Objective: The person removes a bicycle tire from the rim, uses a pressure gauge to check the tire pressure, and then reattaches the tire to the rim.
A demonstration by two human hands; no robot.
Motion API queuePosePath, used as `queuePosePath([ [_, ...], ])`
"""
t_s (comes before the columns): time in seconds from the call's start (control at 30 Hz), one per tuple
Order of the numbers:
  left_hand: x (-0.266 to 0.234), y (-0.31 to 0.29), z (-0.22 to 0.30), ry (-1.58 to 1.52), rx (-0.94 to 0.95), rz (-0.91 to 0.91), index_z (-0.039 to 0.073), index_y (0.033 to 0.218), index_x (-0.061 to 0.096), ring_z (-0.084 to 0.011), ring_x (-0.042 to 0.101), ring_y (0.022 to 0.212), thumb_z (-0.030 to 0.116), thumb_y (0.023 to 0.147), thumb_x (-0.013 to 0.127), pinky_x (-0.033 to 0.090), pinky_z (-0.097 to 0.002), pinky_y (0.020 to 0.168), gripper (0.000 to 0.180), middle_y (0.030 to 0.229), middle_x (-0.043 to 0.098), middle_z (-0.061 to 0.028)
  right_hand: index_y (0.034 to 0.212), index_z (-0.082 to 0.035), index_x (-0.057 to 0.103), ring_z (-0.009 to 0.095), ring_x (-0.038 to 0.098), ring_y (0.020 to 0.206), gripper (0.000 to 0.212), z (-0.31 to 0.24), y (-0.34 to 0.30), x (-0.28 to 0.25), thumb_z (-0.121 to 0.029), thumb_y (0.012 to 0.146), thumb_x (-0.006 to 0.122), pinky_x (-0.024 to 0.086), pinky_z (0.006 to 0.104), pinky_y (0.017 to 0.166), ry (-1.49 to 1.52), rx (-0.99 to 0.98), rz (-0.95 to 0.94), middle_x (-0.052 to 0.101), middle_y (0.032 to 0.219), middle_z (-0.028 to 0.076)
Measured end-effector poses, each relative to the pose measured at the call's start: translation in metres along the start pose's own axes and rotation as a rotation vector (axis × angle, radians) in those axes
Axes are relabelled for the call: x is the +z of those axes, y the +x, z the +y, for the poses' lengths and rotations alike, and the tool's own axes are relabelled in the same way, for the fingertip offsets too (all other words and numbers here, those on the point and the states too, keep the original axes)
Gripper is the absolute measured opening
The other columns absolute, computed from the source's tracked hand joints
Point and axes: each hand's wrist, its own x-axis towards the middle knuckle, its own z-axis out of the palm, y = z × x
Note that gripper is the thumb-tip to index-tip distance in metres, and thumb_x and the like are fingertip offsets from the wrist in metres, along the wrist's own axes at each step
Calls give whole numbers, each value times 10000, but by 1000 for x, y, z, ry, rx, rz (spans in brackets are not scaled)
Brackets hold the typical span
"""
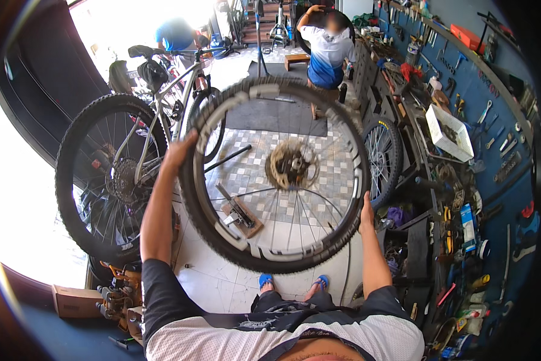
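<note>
A bicycle wheel (pixel 291 163) with a knobby black tyre, pale markings on its rim and a brake disc at the hub is held up in front of me. My left hand (pixel 182 149) grips the tyre at its left side. On the lower right, my right hand (pixel 366 215) is closed against the tyre's outer edge, and its fingers are partly hidden. The upper part of the wheel and its hub look blurred. Through the spokes a metal stand on a wooden base (pixel 243 218) shows on the tiled floor.
A bicycle (pixel 162 114) stands at the left. Another wheel (pixel 383 162) leans against the cluttered workbench on the right, where a white basket (pixel 448 135) sits below wall-hung tools. Further back, a person (pixel 329 48) sits holding a tyre; another person (pixel 177 36) is behind the bicycle.
</note>
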Motion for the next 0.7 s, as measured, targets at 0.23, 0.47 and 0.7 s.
queuePosePath([
  [0.23,30,35,27,-343,320,73,-43,1349,691,-190,651,1181,652,1055,537,477,-328,1035,771,1267,729,-145,1515,79,483,312,531,1362,844,-100,23,-37,-624,1055,553,376,384,1172,35,-672,152,555,1507,205],
  [0.47,213,-123,-263,-1101,-368,-155,21,1631,377,-280,545,1375,870,924,506,427,-453,1167,1113,1546,546,-135,1466,82,542,375,627,1284,901,-258,-68,-14,-648,957,687,460,414,1098,-734,-896,104,649,1380,266],
  [0.7,254,-176,-257,-470,-899,-626,164,1260,733,-278,717,995,896,944,371,545,-593,965,876,1139,768,-106,1306,171,633,367,677,1259,863,-201,35,-106,-576,901,782,531,466,1014,-1146,-132,29,675,1315,359],
])
